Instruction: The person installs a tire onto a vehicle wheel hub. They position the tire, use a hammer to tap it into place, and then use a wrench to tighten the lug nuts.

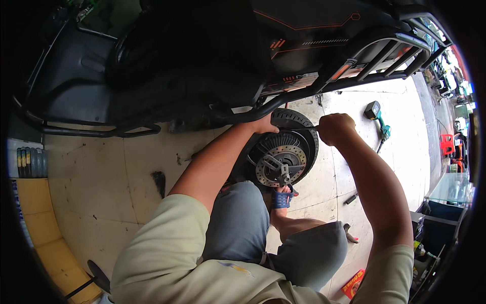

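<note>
A scooter wheel with a black tyre [314, 147] lies on the floor between my arms. Its brake disc [264, 174] faces up, with a metal bracket [277, 167] at the hub. My right hand [336, 128] is closed in a fist round a thin dark tyre lever [307, 128], which reaches across the tyre's edge towards the rim. My left hand [262, 124] grips the far left side of the tyre, thumb stretched over the sidewall. Its other fingers are mostly hidden. A foot in a blue sandal [282, 199] is against the wheel's near edge.
A black scooter body [202, 61] with a tubular rack [382, 40] overhangs the far side. On the floor lie a green cordless power tool [380, 123], a black brush-like piece [159, 183], a short dark rod [351, 198] and a red packet [353, 283]. Yellow boxes [43, 223] line the left.
</note>
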The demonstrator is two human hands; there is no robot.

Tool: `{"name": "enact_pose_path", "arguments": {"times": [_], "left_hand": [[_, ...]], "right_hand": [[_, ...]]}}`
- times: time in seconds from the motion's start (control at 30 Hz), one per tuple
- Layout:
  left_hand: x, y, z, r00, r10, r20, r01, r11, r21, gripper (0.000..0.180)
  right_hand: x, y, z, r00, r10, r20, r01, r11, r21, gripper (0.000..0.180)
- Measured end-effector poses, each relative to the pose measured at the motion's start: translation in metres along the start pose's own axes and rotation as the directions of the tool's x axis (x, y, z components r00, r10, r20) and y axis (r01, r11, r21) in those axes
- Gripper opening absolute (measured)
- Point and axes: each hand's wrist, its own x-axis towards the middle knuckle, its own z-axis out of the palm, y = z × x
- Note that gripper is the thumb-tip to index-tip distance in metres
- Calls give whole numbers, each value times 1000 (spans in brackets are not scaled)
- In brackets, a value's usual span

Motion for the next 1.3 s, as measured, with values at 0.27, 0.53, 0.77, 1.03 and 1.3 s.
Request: {"name": "enact_pose_path", "arguments": {"times": [0.27,0.53,0.77,1.03,1.3], "left_hand": [[13,-16,26,999,-48,8,48,999,-6,107],[-8,19,-7,992,-118,48,112,986,124,96],[-14,30,-21,984,-155,83,140,976,169,93],[-13,32,-20,988,-133,74,125,986,107,86],[13,5,17,999,-37,-21,38,998,45,93]], "right_hand": [[3,-12,-32,987,-108,115,121,985,-119,26],[28,12,-17,983,-154,100,168,976,-142,24],[2,-16,-40,972,-204,115,228,938,-262,17],[-75,-5,16,970,-101,-221,131,984,124,12],[-100,39,82,978,183,-97,-135,917,376,21]]}}
